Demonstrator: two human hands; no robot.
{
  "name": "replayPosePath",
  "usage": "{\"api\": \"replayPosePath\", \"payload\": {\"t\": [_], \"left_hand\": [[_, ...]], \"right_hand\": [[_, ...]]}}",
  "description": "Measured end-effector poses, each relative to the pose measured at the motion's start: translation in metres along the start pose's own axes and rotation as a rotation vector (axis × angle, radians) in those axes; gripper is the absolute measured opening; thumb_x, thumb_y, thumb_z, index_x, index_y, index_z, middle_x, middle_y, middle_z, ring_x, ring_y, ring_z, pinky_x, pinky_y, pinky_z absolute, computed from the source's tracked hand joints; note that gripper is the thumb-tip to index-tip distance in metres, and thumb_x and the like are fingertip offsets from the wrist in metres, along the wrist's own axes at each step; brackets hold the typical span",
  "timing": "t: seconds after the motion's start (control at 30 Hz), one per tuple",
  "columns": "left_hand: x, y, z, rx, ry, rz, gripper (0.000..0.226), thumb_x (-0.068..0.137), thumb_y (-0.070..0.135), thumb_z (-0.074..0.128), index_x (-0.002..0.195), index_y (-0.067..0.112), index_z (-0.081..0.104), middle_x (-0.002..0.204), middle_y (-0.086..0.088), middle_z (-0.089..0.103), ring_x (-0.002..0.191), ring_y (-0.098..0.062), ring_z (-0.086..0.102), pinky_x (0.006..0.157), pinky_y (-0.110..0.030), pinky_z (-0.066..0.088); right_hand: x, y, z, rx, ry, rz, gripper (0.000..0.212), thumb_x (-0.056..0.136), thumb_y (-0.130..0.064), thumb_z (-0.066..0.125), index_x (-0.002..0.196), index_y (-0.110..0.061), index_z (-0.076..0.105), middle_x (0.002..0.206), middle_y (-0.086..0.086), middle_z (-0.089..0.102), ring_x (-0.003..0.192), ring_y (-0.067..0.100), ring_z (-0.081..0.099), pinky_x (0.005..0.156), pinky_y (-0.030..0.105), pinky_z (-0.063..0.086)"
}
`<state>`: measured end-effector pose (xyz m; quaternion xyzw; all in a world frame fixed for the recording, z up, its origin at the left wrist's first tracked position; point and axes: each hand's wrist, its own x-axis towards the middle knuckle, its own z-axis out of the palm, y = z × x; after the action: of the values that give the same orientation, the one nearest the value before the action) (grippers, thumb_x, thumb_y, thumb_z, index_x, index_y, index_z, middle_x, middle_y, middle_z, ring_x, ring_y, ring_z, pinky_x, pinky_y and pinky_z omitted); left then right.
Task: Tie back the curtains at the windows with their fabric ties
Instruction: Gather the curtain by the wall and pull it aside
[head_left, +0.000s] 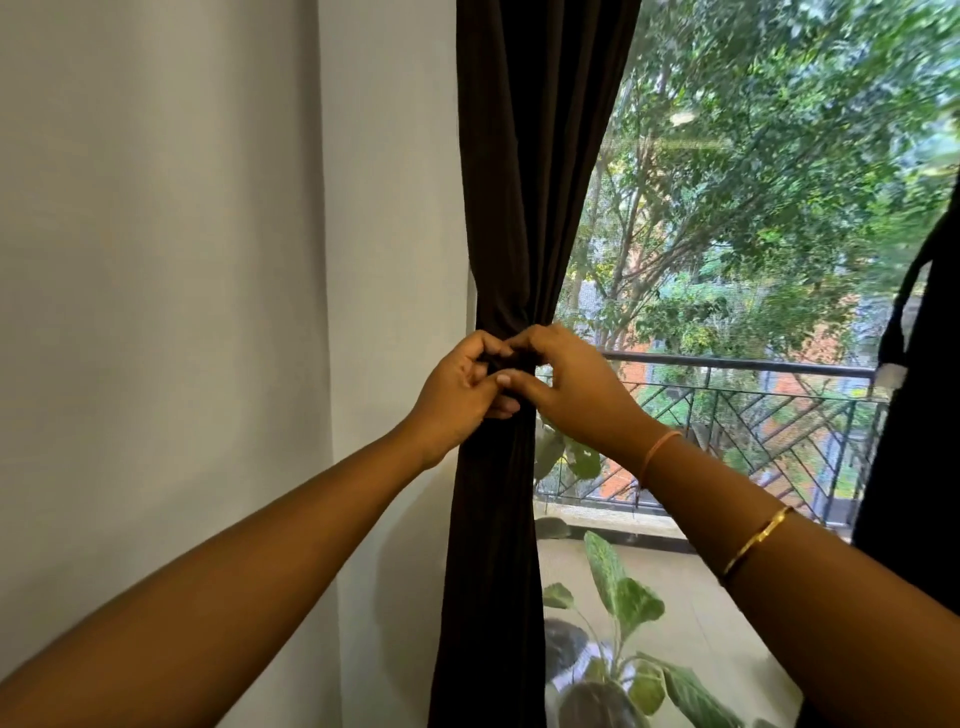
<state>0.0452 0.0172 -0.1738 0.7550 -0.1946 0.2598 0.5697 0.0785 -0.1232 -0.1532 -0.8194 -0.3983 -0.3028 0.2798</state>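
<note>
A: Quick pass. Where's the curtain (519, 182)?

B: Dark one, hanging just right of the white wall (208, 260), at the left edge of the window. It's gathered to a narrow waist at mid-height and fans out above and below.

A: And the fabric tie (522, 361)?

B: At that waist, between the two hands. It's the same dark colour as the curtain, so I can't separate its ends or tell whether there's a knot.

A: Left hand (462, 384)?

B: On the wall side of the waist, fingers curled in, pinching dark cloth that I take to be one end of the tie.

A: Right hand (571, 384)?

B: On the window side, touching the left. Thumb and forefinger nip the cloth at the same spot and the other fingers are bent loosely.

A: Why both hands so close together?

B: My read is that each holds an end right at the cinch, so the bundle stays tight while the knot gets worked. Gripping farther out would probably let it slacken.

A: Progress?

B: Looks like mid-tying on this curtain. Another dark curtain (914, 415) sits at the far right edge, with something pale on its side that I can't identify. I can't say whether it's tied.

A: Anything else?

B: A balcony railing (753, 405) and trees outside, a leafy plant (623, 597) low and near. There's a gold bangle (758, 538) and a thin orange band (660, 452) on the right arm.

A: Risk?

B: If either pinch slips, the gather may loosen.
</note>
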Motion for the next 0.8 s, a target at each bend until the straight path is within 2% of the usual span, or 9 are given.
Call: {"api": "replayPosePath", "payload": {"t": [0.07, 0.13, 0.27, 0.33, 0.4, 0.53, 0.6, 0.73, 0.8], "left_hand": [[0.000, -0.002, 0.003, 0.020, -0.005, 0.017, 0.011, 0.094, 0.005, 0.049, 0.093, 0.016, 0.050, 0.078, -0.006, 0.064, 0.055, -0.006, 0.062, 0.063, -0.020, 0.056], [0.002, -0.004, 0.004, 0.023, 0.000, 0.017, 0.010, 0.093, 0.006, 0.050, 0.095, 0.015, 0.050, 0.078, -0.005, 0.065, 0.054, -0.006, 0.062, 0.061, -0.020, 0.056], [0.005, -0.005, -0.004, 0.141, 0.014, 0.084, 0.027, 0.094, 0.010, 0.050, 0.116, 0.015, 0.035, 0.074, 0.001, 0.065, 0.048, -0.007, 0.059, 0.059, -0.020, 0.054], [0.005, -0.006, -0.007, 0.252, 0.031, 0.162, 0.021, 0.095, 0.013, 0.048, 0.110, 0.019, 0.035, 0.071, 0.007, 0.064, 0.045, -0.006, 0.057, 0.056, -0.016, 0.052], [0.005, -0.006, -0.010, 0.301, 0.050, 0.199, 0.012, 0.095, 0.015, 0.048, 0.096, 0.023, 0.039, 0.068, 0.008, 0.062, 0.044, -0.006, 0.057, 0.052, -0.015, 0.050], [0.002, -0.005, -0.024, 0.345, 0.034, 0.174, 0.020, 0.094, 0.017, 0.051, 0.080, 0.028, 0.043, 0.067, 0.006, 0.063, 0.047, -0.008, 0.059, 0.049, -0.014, 0.048], [-0.002, -0.007, -0.035, 0.356, 0.014, 0.153, 0.020, 0.094, 0.017, 0.052, 0.078, 0.026, 0.044, 0.067, 0.006, 0.064, 0.051, -0.010, 0.062, 0.047, -0.014, 0.047], [-0.006, -0.011, -0.043, 0.354, -0.012, 0.111, 0.018, 0.092, 0.018, 0.054, 0.077, 0.023, 0.046, 0.066, 0.007, 0.065, 0.051, -0.011, 0.063, 0.049, -0.019, 0.052], [-0.010, -0.013, -0.040, 0.354, -0.020, 0.088, 0.018, 0.092, 0.018, 0.055, 0.076, 0.022, 0.046, 0.065, 0.007, 0.065, 0.053, -0.011, 0.063, 0.048, -0.015, 0.049]], "right_hand": [[0.003, -0.001, -0.001, -0.034, 0.077, 0.035, 0.014, 0.088, -0.023, 0.061, 0.091, -0.009, 0.060, 0.089, 0.006, 0.058, 0.086, 0.026, 0.057, 0.073, 0.037, 0.045], [0.003, -0.002, 0.000, -0.135, 0.113, 0.018, 0.014, 0.089, -0.023, 0.057, 0.086, -0.009, 0.054, 0.081, 0.003, 0.052, 0.079, 0.028, 0.055, 0.068, 0.034, 0.036], [0.001, -0.002, -0.001, -0.372, 0.160, -0.038, 0.019, 0.095, -0.026, 0.046, 0.098, -0.008, 0.054, 0.095, 0.010, 0.056, 0.077, 0.032, 0.056, 0.069, 0.034, 0.032], [0.001, -0.002, -0.004, -0.372, 0.223, -0.050, 0.020, 0.095, -0.025, 0.047, 0.098, -0.008, 0.057, 0.101, 0.012, 0.051, 0.078, 0.030, 0.053, 0.070, 0.035, 0.032], [-0.001, -0.004, -0.004, -0.367, 0.307, -0.095, 0.018, 0.091, -0.020, 0.052, 0.089, -0.004, 0.059, 0.095, 0.016, 0.051, 0.080, 0.031, 0.050, 0.069, 0.036, 0.035], [-0.009, -0.008, -0.001, -0.188, 0.401, -0.041, 0.015, 0.088, -0.010, 0.056, 0.079, 0.001, 0.059, 0.089, 0.017, 0.048, 0.083, 0.034, 0.048, 0.071, 0.041, 0.041], [-0.013, -0.009, 0.000, -0.060, 0.434, -0.029, 0.014, 0.087, -0.005, 0.057, 0.074, 0.001, 0.057, 0.086, 0.011, 0.042, 0.081, 0.030, 0.045, 0.072, 0.033, 0.036], [-0.020, -0.011, 0.002, 0.138, 0.451, 0.094, 0.016, 0.088, -0.005, 0.059, 0.073, 0.000, 0.056, 0.087, 0.006, 0.038, 0.079, 0.018, 0.040, 0.066, 0.007, 0.029], [-0.024, -0.009, 0.005, 0.226, 0.440, 0.184, 0.017, 0.089, -0.007, 0.058, 0.074, 0.002, 0.057, 0.089, 0.008, 0.039, 0.080, 0.017, 0.041, 0.065, 0.005, 0.030]]}}
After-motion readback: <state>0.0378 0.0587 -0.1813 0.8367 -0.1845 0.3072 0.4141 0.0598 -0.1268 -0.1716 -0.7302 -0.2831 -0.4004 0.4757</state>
